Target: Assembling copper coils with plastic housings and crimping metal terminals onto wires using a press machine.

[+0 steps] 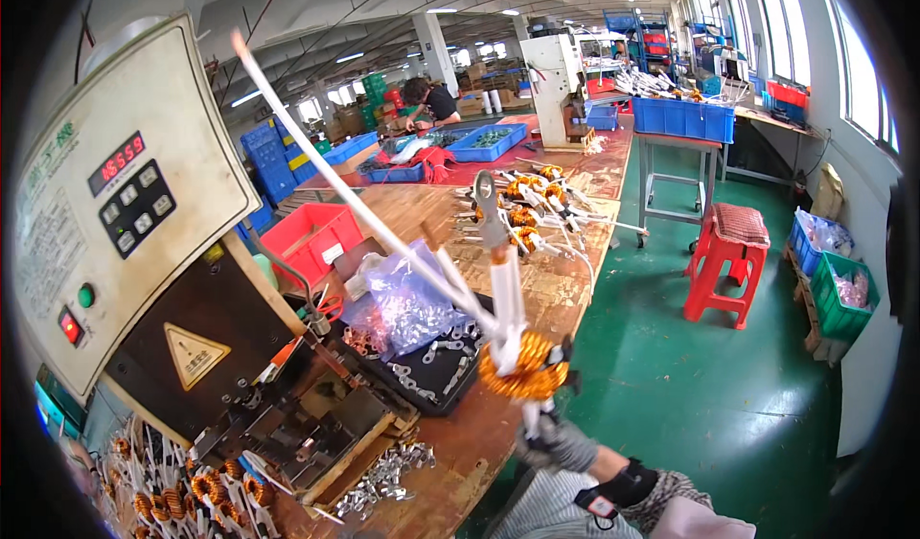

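Note:
My right hand [556, 442], in a grey glove, is closed around the lower leads of a toroidal coil [523, 371] wound with orange copper wire. The coil is held up off the bench's front edge. One long white lead slants far up to the left; shorter white leads stand upright, with a metal ring terminal [488, 208] at the top. Behind it lies a black tray [448, 390] of loose ring terminals, with a clear plastic bag [407, 299] of more on top. I do not see my left hand.
A press machine [125, 213] with a control panel stands at left, loose terminals [385, 477] at its foot. Coils pile up at lower left [172, 501] and farther along the bench [537, 204]. A red bin [311, 237], red stool [728, 261] and a seated person [436, 103] are beyond.

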`<state>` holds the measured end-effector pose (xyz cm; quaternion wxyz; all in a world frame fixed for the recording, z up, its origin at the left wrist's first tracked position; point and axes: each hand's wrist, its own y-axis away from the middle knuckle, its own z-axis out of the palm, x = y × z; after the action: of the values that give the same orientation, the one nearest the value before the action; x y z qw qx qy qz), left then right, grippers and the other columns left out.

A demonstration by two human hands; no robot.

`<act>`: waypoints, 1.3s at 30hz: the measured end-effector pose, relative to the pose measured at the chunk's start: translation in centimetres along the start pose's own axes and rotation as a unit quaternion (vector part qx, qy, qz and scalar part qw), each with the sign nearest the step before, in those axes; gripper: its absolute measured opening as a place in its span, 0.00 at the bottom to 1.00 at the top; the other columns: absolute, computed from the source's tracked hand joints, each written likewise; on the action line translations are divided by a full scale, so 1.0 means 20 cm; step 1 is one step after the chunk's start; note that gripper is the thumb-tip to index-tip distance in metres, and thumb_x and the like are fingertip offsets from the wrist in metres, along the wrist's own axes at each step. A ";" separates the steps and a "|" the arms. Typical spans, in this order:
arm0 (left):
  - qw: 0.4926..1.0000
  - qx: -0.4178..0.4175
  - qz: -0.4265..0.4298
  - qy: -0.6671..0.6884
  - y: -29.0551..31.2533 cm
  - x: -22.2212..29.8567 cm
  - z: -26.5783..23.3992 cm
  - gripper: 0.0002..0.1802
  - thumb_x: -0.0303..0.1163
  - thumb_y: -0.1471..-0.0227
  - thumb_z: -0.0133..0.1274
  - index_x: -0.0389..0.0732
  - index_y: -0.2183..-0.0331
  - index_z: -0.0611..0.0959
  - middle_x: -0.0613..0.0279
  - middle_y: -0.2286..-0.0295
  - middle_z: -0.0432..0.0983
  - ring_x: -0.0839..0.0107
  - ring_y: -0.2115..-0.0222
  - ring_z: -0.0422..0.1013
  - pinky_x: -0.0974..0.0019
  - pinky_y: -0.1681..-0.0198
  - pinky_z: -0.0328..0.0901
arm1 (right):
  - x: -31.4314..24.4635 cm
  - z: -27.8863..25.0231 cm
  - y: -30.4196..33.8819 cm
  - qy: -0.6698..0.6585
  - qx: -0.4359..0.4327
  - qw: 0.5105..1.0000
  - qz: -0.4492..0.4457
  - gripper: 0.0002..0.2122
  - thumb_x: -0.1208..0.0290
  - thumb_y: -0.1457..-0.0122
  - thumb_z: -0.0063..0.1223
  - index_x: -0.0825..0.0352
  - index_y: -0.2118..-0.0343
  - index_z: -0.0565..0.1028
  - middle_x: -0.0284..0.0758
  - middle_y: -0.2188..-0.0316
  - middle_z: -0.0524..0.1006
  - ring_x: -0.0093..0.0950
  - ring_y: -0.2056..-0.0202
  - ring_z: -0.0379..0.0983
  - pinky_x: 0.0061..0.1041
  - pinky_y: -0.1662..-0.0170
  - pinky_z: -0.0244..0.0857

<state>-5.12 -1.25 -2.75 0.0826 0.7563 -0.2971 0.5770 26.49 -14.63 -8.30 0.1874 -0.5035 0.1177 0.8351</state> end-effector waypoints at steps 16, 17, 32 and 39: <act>0.907 0.030 -0.307 0.286 0.19 -0.71 -0.14 0.16 0.31 0.50 0.53 0.37 0.59 0.75 0.59 0.69 0.74 0.72 0.70 0.70 0.72 0.68 0.66 | -0.94 -0.78 -1.46 0.229 0.356 0.869 -0.257 0.21 0.50 0.46 0.48 0.68 0.64 0.70 0.35 0.75 0.72 0.28 0.74 0.69 0.26 0.69 0.63; 0.921 0.035 -0.292 0.255 0.15 -0.68 -0.13 0.16 0.31 0.50 0.53 0.37 0.58 0.75 0.59 0.69 0.73 0.72 0.70 0.70 0.72 0.68 0.66 | -0.98 -0.86 -1.52 0.333 0.416 0.795 -0.290 0.23 0.52 0.46 0.49 0.70 0.60 0.69 0.38 0.70 0.74 0.29 0.67 0.70 0.27 0.62 0.64; 0.987 0.009 -0.144 -0.077 0.02 -0.32 -0.03 0.08 0.26 0.50 0.52 0.36 0.65 0.78 0.63 0.69 0.73 0.74 0.69 0.69 0.72 0.63 0.64 | -0.84 0.76 -0.50 0.798 -0.380 0.415 -0.218 0.04 0.71 0.59 0.54 0.63 0.79 0.77 0.34 0.80 0.76 0.28 0.76 0.73 0.33 0.79 0.64; 0.982 -0.097 -0.149 -0.070 0.03 -0.24 -0.11 0.11 0.27 0.52 0.54 0.37 0.63 0.77 0.62 0.68 0.74 0.72 0.68 0.69 0.70 0.62 0.64 | -0.59 0.84 -0.28 0.794 -0.317 0.484 -0.189 0.04 0.70 0.57 0.52 0.63 0.79 0.76 0.34 0.81 0.74 0.28 0.78 0.72 0.32 0.79 0.64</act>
<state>-8.03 0.96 -6.68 0.2193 0.8189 -0.2406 0.4726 20.43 -5.44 9.96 -0.0040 -0.9880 -0.1541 0.0060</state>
